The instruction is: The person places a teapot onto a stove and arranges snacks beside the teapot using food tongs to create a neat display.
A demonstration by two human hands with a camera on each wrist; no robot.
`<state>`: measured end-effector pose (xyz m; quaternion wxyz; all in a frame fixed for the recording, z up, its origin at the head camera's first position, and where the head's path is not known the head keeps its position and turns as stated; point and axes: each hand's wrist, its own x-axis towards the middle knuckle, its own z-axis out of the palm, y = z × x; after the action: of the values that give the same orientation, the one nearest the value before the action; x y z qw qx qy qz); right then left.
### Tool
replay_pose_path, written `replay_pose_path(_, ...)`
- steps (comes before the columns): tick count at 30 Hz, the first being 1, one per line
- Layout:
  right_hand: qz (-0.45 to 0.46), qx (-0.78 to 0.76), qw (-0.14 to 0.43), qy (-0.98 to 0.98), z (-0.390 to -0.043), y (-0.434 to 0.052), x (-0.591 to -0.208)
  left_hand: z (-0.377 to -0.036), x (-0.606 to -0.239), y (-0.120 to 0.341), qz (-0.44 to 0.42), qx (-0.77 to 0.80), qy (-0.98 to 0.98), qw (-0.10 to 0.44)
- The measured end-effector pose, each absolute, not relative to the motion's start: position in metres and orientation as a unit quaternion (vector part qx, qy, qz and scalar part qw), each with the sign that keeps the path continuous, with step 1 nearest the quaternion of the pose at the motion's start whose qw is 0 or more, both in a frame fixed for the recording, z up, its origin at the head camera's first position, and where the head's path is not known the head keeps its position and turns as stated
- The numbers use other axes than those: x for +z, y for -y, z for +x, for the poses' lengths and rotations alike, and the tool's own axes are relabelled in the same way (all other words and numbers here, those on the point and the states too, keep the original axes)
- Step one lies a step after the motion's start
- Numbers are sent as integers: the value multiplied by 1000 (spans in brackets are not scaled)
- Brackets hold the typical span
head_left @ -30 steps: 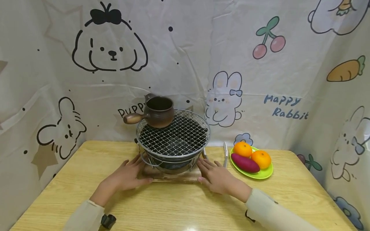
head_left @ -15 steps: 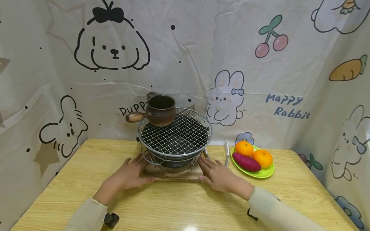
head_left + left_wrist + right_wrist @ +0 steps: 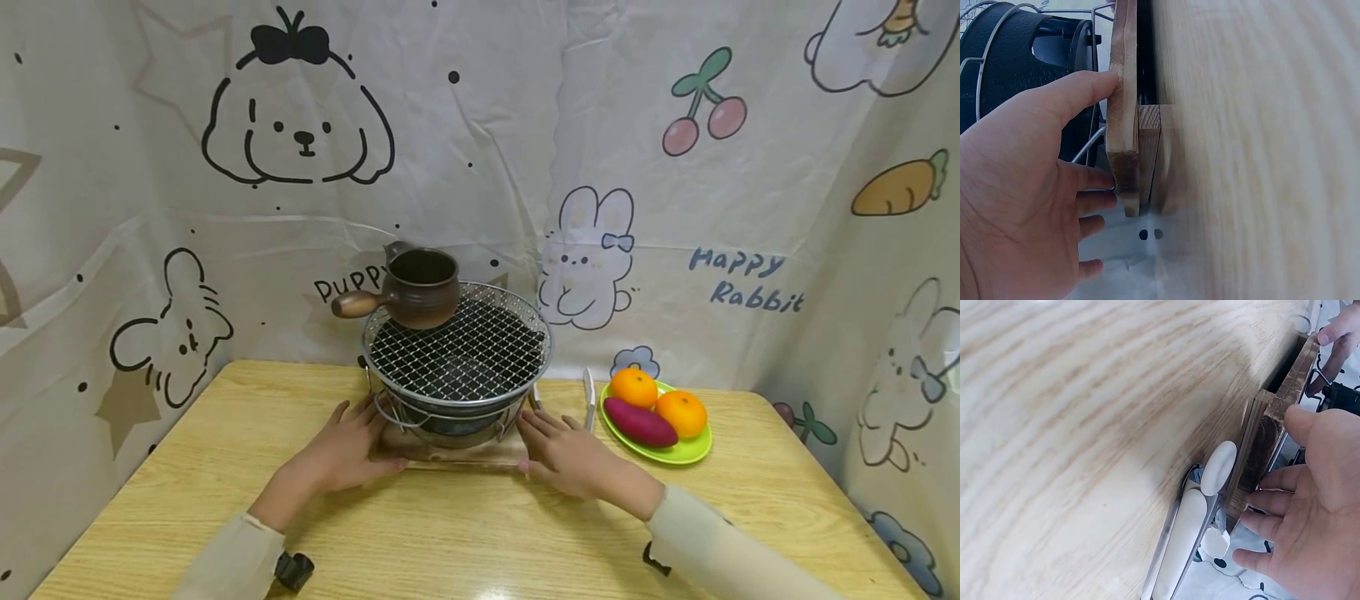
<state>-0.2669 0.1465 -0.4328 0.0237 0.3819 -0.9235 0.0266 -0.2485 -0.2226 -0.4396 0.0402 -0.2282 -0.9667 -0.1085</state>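
Note:
A round charcoal grill with a wire mesh top (image 3: pixel 457 358) stands on a low wooden board (image 3: pixel 453 452). On the back left of the mesh sits a brown clay pot (image 3: pixel 422 292), its wooden handle pointing left. My left hand (image 3: pixel 341 450) touches the board's left end. In the left wrist view its thumb (image 3: pixel 1088 87) lies against the board's edge, the fingers extended along the end. My right hand (image 3: pixel 566 454) mirrors this at the right end, thumb at the front corner and straight fingers along the side in the right wrist view. Neither hand curls round the board.
Right of the grill lies a metal tool resembling tongs (image 3: pixel 588 400), with white grips (image 3: pixel 1185 534) beside the board. A green plate (image 3: pixel 686 452) carries two oranges (image 3: pixel 680 414) and a purple sweet potato (image 3: pixel 640 422). A printed cloth (image 3: pixel 480 150) hangs behind the table.
The head view has shifted slightly. Both hands stay against the board's ends, and the grill, pot and plate show no clear movement.

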Motion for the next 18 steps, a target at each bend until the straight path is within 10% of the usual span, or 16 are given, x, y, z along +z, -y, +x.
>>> replay_pose_path(18, 290, 19, 185, 939, -270, -155, -428, -250, -438, 221, -224, -104, 967, 55)
